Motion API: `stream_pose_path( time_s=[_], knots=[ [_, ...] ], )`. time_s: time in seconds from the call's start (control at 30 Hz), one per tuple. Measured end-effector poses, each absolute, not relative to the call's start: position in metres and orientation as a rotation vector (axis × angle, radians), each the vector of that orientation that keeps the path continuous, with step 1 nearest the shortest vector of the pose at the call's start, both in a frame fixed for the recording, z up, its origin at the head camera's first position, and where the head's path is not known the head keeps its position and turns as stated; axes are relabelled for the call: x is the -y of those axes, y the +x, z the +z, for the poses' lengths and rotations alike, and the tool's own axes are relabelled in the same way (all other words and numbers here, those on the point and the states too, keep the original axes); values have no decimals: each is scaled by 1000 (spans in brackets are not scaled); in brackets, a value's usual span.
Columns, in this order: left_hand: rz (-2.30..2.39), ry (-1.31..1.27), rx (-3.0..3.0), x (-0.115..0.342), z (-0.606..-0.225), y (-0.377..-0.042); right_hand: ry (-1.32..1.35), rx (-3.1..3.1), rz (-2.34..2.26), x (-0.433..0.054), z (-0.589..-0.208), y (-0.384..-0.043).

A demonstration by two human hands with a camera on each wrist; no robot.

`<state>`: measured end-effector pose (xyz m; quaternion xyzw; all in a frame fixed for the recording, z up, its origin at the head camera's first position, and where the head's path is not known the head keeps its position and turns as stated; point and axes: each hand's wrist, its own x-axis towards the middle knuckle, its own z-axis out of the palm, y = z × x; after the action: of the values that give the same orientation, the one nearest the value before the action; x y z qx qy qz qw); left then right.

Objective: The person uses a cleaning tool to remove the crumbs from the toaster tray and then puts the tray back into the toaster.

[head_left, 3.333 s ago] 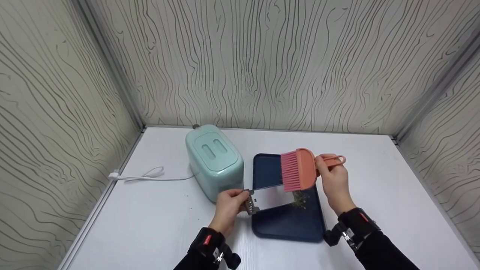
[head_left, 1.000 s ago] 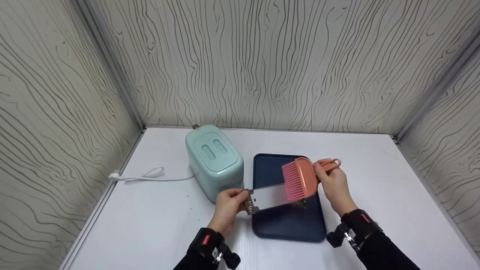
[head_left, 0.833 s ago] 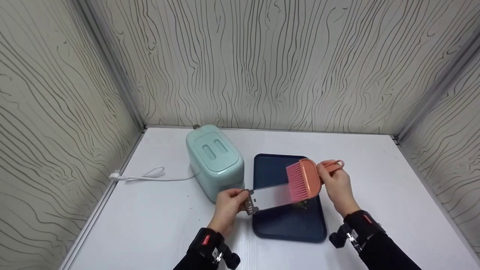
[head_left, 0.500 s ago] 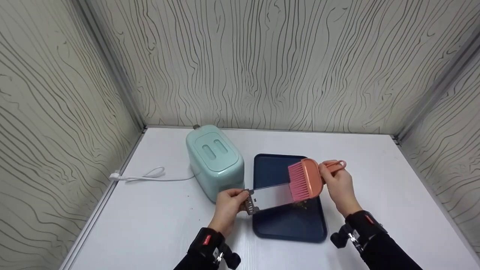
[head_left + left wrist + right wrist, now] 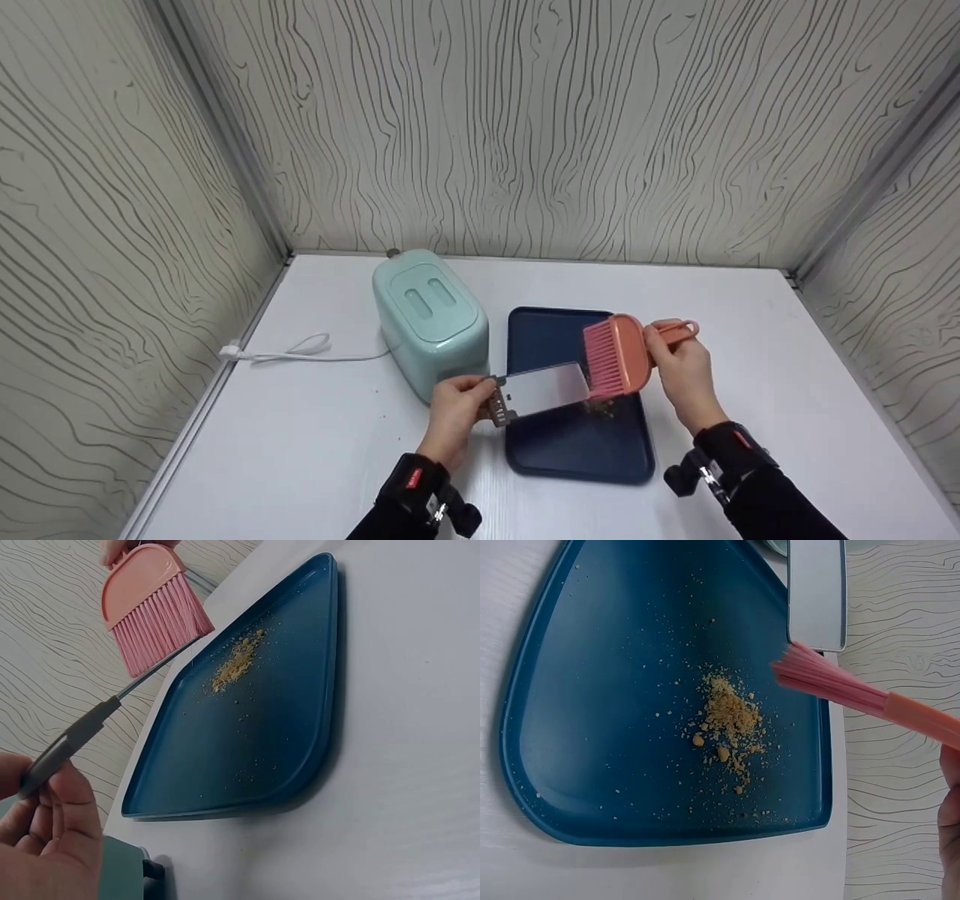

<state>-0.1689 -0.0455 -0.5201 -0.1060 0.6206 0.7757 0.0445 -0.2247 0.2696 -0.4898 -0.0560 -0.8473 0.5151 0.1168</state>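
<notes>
My left hand (image 5: 454, 412) pinches the grey slotted end of a flat metal crumb tray (image 5: 546, 390), holding it raised over the blue serving tray (image 5: 577, 454). The right hand (image 5: 684, 375) grips the handle of an orange hand brush (image 5: 632, 354). Its pink bristles (image 5: 161, 622) are right at the free end of the crumb tray. Below that end, a heap of tan crumbs (image 5: 731, 712) lies on the blue tray, with finer bits scattered around it. The crumb tray's upper face looks bare in the head view.
A mint-green toaster (image 5: 435, 330) stands just left of the blue tray, close beside my left hand. Its white cord (image 5: 315, 356) runs left to a plug near the table edge. A few specks dot the white table (image 5: 300, 450). Patterned walls enclose the back and sides.
The brush has slid right along the crumb tray and off its free end, uncovering that end. My left hand keeps its hold, with the crumb tray raised very slightly.
</notes>
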Motion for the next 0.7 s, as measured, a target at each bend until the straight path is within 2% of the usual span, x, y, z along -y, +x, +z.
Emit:
stream_pose_path(
  time_s=[0.3, 0.7],
  knots=[
    [2376, -341, -1916, 44, -519, -169, -133, 2379, 1642, -258, -475, -220],
    [2387, -350, -1887, 40, -520, -170, 31, 2209, 2012, -217, -460, -207]
  ],
)
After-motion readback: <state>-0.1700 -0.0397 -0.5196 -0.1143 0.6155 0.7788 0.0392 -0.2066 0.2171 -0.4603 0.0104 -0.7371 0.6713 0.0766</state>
